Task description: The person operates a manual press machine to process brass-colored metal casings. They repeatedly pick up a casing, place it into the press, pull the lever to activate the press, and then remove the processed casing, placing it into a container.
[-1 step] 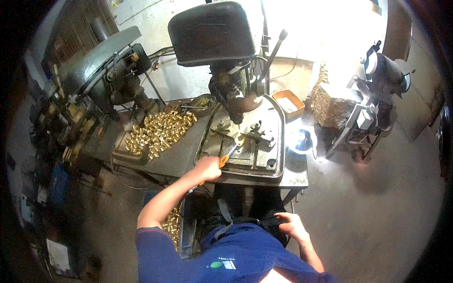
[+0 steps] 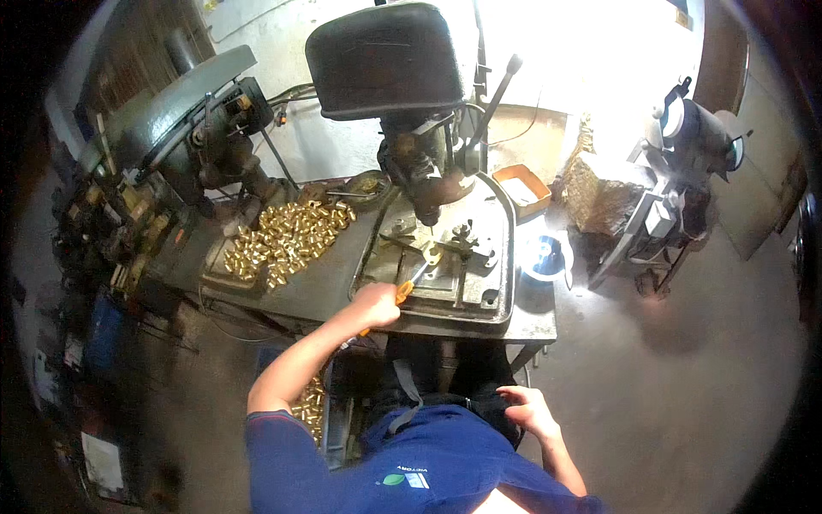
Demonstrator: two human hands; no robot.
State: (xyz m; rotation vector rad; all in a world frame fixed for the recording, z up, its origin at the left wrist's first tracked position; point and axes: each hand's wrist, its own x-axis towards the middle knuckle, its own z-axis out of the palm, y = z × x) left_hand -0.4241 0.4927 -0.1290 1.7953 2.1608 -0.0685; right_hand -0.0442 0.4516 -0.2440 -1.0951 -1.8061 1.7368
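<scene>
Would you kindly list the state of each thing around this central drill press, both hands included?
Left hand: closed around the orange-handled tool
Right hand: loosely open, apparently empty
Orange-handled tool: held at a slant
Central drill press: upright; spinning or not, unclear
Upper brass parts: heaped loose
Lower brass parts: loose, partly hidden
Orange box: open-topped

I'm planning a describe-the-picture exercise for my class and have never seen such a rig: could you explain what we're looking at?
There is no robot: a head-worn camera looks down past the wearer's body. The left hand grips an orange-handled tool, its shaft pointing up to the work area below what looks like a drill press. The right hand, near the waist, holds nothing visible. On the bench lies a heap of brass-coloured pieces, left of that machine.
</scene>
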